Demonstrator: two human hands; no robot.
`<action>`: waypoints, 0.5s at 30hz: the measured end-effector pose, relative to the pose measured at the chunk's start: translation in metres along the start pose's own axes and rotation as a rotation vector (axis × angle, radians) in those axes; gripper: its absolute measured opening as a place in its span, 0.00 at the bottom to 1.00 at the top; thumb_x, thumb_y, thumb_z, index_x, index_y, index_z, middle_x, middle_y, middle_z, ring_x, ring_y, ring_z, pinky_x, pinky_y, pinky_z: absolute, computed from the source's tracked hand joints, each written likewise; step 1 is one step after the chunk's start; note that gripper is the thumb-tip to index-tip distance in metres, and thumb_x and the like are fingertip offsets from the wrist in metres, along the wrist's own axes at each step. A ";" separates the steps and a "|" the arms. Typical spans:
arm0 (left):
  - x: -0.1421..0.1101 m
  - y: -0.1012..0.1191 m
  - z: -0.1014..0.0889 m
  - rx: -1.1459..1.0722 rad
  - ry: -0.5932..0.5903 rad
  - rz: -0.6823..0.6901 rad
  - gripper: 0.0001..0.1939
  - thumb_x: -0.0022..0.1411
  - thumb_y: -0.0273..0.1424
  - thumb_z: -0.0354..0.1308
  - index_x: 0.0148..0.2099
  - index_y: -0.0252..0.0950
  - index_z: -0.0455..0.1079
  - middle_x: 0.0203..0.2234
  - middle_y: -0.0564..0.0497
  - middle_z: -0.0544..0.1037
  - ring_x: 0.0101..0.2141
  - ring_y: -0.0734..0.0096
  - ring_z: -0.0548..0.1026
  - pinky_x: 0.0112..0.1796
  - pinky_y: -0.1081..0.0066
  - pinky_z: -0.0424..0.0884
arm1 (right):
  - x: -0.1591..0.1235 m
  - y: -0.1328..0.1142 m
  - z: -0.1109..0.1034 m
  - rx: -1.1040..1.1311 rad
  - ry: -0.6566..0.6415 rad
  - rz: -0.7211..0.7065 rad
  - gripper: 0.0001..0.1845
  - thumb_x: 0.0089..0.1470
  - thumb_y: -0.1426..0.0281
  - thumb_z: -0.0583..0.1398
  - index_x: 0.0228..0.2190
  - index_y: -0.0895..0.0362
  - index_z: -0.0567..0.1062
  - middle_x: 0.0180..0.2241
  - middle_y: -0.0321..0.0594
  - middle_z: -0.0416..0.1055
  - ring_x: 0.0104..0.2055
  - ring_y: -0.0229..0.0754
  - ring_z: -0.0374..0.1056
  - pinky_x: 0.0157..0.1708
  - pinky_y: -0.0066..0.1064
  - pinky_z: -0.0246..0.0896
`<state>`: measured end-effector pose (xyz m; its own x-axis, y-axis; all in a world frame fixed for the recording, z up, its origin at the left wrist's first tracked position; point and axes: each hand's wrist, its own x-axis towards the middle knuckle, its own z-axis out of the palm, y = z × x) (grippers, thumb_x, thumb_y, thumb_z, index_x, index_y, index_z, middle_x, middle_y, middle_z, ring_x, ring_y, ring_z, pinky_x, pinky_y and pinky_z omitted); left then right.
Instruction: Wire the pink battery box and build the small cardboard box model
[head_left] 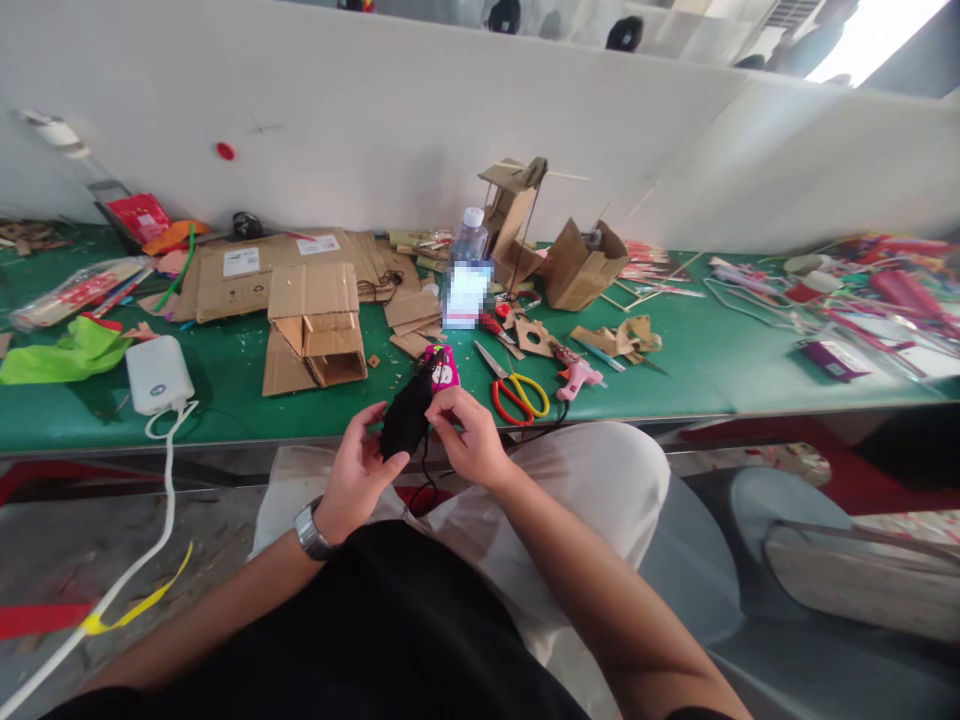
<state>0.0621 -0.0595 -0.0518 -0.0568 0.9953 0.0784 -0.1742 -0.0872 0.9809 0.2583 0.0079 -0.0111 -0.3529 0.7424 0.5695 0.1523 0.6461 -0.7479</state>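
Observation:
In front of my lap, my left hand (365,465) is wrapped round a soft black bundle (405,418), perhaps yarn or cloth. The fingers of my right hand (469,432) are pinched together at the bundle's right edge; what lies between the fingertips looks like a thin black cord but is too small to be sure. A loose black cord (426,470) hangs below the bundle. Just behind it is a small pink card (448,368) with a cartoon face; I cannot tell whether it is attached to the bundle.
Scissors (517,392) with red and yellow handles lie beside a pink glue gun (577,375). A cardboard box structure (315,330) stands at left, near a white power strip (159,375). A plastic bottle (470,240), a pixelated phone screen (468,295) and cardboard models (585,265) stand farther back.

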 end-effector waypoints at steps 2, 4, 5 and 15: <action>0.000 0.002 0.000 0.024 0.026 0.018 0.38 0.59 0.38 0.74 0.67 0.43 0.62 0.61 0.41 0.71 0.53 0.59 0.77 0.55 0.59 0.77 | -0.002 0.001 0.001 0.013 -0.006 0.034 0.05 0.71 0.68 0.57 0.40 0.54 0.72 0.38 0.42 0.73 0.39 0.41 0.70 0.41 0.35 0.69; -0.002 0.004 0.000 0.077 0.062 0.046 0.39 0.59 0.38 0.74 0.67 0.44 0.62 0.62 0.41 0.70 0.53 0.60 0.77 0.54 0.60 0.77 | -0.004 0.003 0.003 0.033 -0.013 0.069 0.05 0.71 0.66 0.57 0.44 0.53 0.70 0.38 0.40 0.71 0.34 0.39 0.69 0.36 0.32 0.68; -0.002 0.005 -0.001 0.113 0.079 0.063 0.39 0.59 0.38 0.74 0.67 0.44 0.62 0.62 0.41 0.70 0.53 0.59 0.77 0.53 0.61 0.78 | -0.005 0.004 0.004 0.054 -0.014 0.092 0.07 0.71 0.64 0.58 0.48 0.53 0.69 0.38 0.39 0.70 0.32 0.37 0.68 0.33 0.31 0.68; -0.007 0.008 -0.002 0.529 0.049 0.480 0.33 0.63 0.32 0.71 0.66 0.42 0.65 0.59 0.39 0.70 0.58 0.52 0.73 0.54 0.55 0.78 | -0.008 0.006 0.008 0.183 -0.081 0.271 0.46 0.53 0.53 0.74 0.64 0.48 0.59 0.54 0.46 0.66 0.32 0.36 0.72 0.29 0.29 0.71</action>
<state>0.0594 -0.0672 -0.0444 -0.0542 0.8483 0.5268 0.3806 -0.4702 0.7963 0.2544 0.0042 -0.0232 -0.3958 0.8615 0.3180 0.0855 0.3793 -0.9213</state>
